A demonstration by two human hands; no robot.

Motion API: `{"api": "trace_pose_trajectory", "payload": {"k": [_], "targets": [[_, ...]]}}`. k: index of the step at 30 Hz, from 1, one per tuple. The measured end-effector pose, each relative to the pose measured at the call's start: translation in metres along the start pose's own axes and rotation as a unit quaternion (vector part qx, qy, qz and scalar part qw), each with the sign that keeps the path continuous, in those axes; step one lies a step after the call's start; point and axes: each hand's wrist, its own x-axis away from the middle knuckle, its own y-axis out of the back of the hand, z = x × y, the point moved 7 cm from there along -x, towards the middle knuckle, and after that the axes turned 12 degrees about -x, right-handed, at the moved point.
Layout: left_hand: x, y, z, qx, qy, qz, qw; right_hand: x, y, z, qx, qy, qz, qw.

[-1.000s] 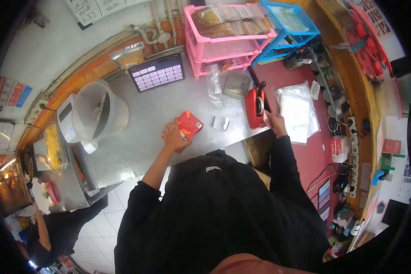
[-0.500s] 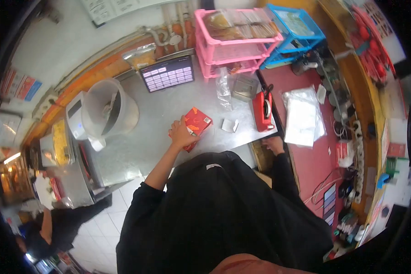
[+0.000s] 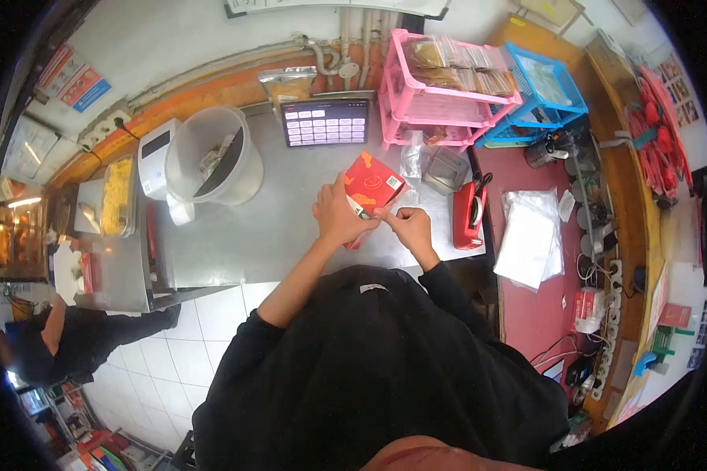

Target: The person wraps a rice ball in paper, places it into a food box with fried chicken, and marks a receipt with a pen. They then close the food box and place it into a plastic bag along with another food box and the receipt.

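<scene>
A red cardboard box (image 3: 373,185) with orange marks and a small printed code stands on the metal counter in front of me. My left hand (image 3: 338,213) is closed around its left side, fingers on the top edge. My right hand (image 3: 413,232) is at the box's lower right corner, thumb and fingers pinched together against it. Whatever lies between those fingertips is too small to make out. A small green and white patch shows on the box beside my left hand. Right of my right hand sits a red tape dispenser (image 3: 469,218).
A tablet (image 3: 326,123) and a clear tub (image 3: 247,177) stand behind on the counter. Pink trays (image 3: 401,86), blue trays (image 3: 526,86) and a metal tin (image 3: 445,171) are further right. White plastic bags (image 3: 526,243) lie on the red table (image 3: 514,314). Another person (image 3: 78,341) is at left.
My right hand has come up from the drawer area at the counter's edge to the box. The left hand and box now appear further right and higher; the view has shifted too.
</scene>
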Motion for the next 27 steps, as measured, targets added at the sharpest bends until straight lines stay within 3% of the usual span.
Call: {"api": "trace_pose_trajectory", "payload": {"k": [3, 5, 6, 9, 10, 13, 15, 17, 18, 20, 23, 24, 27], "targets": [[0.001, -0.024, 0.012, 0.356, -0.021, 0.109, 0.928, -0.002, -0.002, 0.006, -0.028, 0.009, 0.010, 1.000], [0.013, -0.041, 0.022, 0.579, 0.141, 0.205, 0.776, -0.004, -0.002, 0.006, -0.087, -0.013, 0.046, 0.995], [0.015, -0.041, 0.024, 0.574, 0.138, 0.210, 0.779, -0.004, -0.003, 0.005, -0.115, -0.026, 0.066, 0.991], [0.033, -0.041, 0.014, 0.713, 0.127, 0.381, 0.574, -0.007, -0.024, -0.009, -0.235, -0.096, 0.165, 0.953], [0.036, -0.044, 0.017, 0.723, 0.112, 0.362, 0.577, -0.004, -0.032, -0.011, -0.331, -0.153, 0.203, 0.909], [0.035, -0.062, 0.030, 0.708, 0.130, 0.351, 0.599, -0.015, -0.029, -0.013, -0.233, -0.160, 0.181, 0.942], [0.021, -0.067, 0.046, 0.604, 0.050, 0.234, 0.760, -0.032, -0.017, -0.034, -0.064, -0.053, 0.116, 0.990], [0.011, -0.061, 0.053, 0.464, -0.041, 0.109, 0.878, -0.036, 0.002, -0.046, 0.102, 0.018, 0.074, 0.992], [0.011, -0.057, 0.067, 0.119, -0.024, 0.073, 0.990, -0.034, 0.008, -0.050, 0.195, 0.094, 0.071, 0.974], [0.018, -0.073, 0.073, 0.000, -0.013, 0.056, 0.998, -0.023, 0.013, -0.068, 0.371, 0.240, 0.064, 0.895], [0.039, -0.109, 0.091, -0.078, -0.041, 0.023, 0.996, -0.033, 0.005, -0.154, 0.475, 0.175, 0.200, 0.839], [0.041, -0.118, 0.094, -0.086, -0.058, 0.009, 0.995, -0.033, 0.004, -0.160, 0.450, 0.206, 0.188, 0.848], [0.033, -0.132, 0.102, -0.057, -0.050, 0.038, 0.996, -0.039, 0.008, -0.156, 0.319, 0.136, 0.191, 0.918]]}}
